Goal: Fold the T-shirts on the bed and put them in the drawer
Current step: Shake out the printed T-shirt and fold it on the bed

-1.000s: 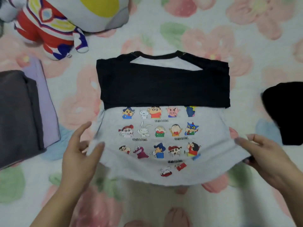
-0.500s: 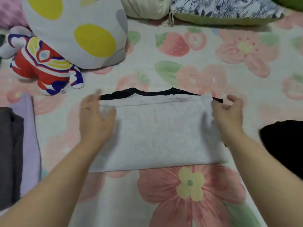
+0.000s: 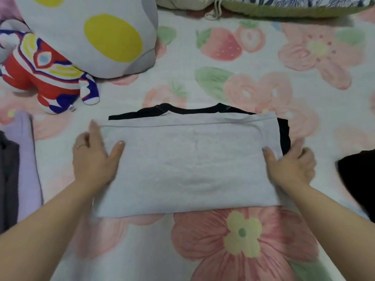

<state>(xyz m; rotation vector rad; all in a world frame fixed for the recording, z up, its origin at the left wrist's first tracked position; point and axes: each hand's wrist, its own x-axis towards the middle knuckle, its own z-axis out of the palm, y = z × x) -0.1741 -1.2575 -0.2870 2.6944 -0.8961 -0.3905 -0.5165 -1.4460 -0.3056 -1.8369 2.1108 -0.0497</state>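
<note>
A grey T-shirt with black collar and sleeves lies folded in half on the flowered bed sheet; a black strip shows along its far and right edges. My left hand rests at the shirt's left edge, fingers straight and thumb lying on the grey cloth. My right hand is at the right edge, thumb on top and fingers curled round the side by the black sleeve. No drawer is in view.
Folded dark grey and lilac garments lie at the left. A black garment lies at the right. A red-and-blue plush toy and a spotted cushion sit far left; pillows line the far edge.
The printed lower half was lifted and folded up over the black top. Both hands then slid back from the far corners to the shirt's side edges.
</note>
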